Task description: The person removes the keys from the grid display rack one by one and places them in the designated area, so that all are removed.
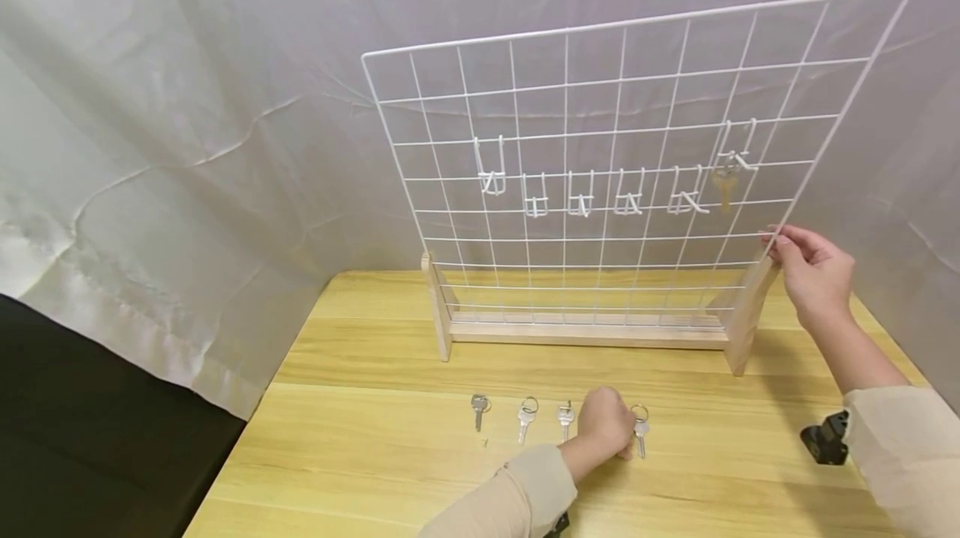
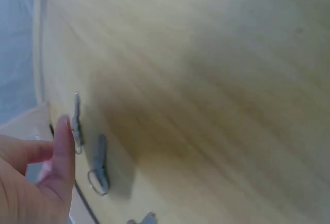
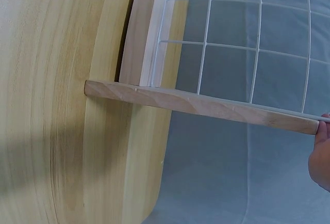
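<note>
My left hand [image 1: 603,421] is low over the wooden table among a row of metal keys, beside a key with a ring [image 1: 640,430]. In the left wrist view, an extended finger reaches close to a key [image 2: 77,123], and another key [image 2: 99,167] lies just beyond; nothing shows gripped. My right hand [image 1: 817,271] grips the side edge of a white wire grid rack [image 1: 592,134], at the top of its wooden upright [image 3: 206,105]. Other ringed keys [image 1: 480,411] lie to the left hand's left. What lies beneath that hand is hidden.
Several white wire hooks [image 1: 581,203] hang on the grid, and a brass-coloured key [image 1: 725,184] hangs from the rightmost one. The rack's wooden base bar [image 1: 592,334] stands on the table [image 1: 360,430]. Grey curtains [image 1: 225,105] close off the back and sides.
</note>
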The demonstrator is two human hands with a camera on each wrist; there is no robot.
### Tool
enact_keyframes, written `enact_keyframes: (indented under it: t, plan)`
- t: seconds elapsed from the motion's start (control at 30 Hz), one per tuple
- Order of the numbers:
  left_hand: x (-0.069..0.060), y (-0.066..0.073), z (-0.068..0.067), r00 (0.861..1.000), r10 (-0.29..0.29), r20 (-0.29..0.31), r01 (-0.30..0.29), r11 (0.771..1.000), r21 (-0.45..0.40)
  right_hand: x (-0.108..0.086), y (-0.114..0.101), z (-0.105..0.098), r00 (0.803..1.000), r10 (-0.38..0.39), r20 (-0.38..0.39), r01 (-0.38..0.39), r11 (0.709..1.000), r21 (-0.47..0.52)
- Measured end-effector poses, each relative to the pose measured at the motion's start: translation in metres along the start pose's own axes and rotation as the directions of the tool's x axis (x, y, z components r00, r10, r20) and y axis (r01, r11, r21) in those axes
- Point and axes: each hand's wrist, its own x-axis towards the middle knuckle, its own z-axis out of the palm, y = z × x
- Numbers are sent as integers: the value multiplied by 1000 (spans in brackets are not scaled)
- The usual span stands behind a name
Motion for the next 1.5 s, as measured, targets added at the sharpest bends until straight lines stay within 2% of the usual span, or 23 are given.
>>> enact_keyframes:
  t: [0.1, 0.17, 0.4, 0.6, 0.67, 0.77, 0.9, 1.0, 1.13, 1.3, 1.37, 1.43, 1.5]
  plan:
    - [1, 3, -9, 990, 139, -7, -138, 990, 23, 0, 0, -1, 1000, -5, 18, 4, 1000, 26]
    - [3, 7, -16, 983, 184, -4, -184, 983, 5, -1, 0, -1, 1000, -10, 24, 9, 999, 36]
    - [16, 21, -41, 969, 248, 2, -247, 967, -58, -1, 0, 0, 999, -22, 30, 21, 999, 42]
    - [26, 26, -60, 941, 338, 3, -338, 941, -21, -1, -1, -1, 997, -23, 67, 21, 999, 31]
    - [27, 28, -64, 938, 347, 8, -346, 938, -20, -1, -1, -2, 997, -15, 79, 12, 999, 32]
    - [25, 31, -68, 942, 335, 14, -335, 942, -9, 0, -1, -3, 996, -13, 85, 13, 1000, 5]
    - [22, 33, -66, 948, 317, 31, -317, 948, 25, 2, 0, -4, 996, -25, 84, 26, 1000, -13]
    - [20, 32, -63, 945, 325, 35, -327, 944, 54, 4, 1, -4, 995, -36, 92, 37, 999, -13]
    - [18, 32, -61, 939, 344, 20, -344, 935, 80, 3, -1, -3, 994, -43, 105, 45, 999, -18]
    - [17, 35, -64, 946, 326, -4, -324, 943, 79, 4, 0, -6, 995, -23, 96, 27, 999, -44]
    - [18, 38, -65, 950, 312, -17, -311, 949, 47, 8, 5, -11, 996, -21, 87, 29, 996, -90]
    - [20, 43, -67, 952, 305, -29, -306, 951, -39, 14, 12, -17, 996, -22, 81, 32, 992, -119]
    - [22, 49, -70, 950, 309, -39, -311, 939, -144, 23, 23, -26, 992, -48, 113, 60, 993, -99]
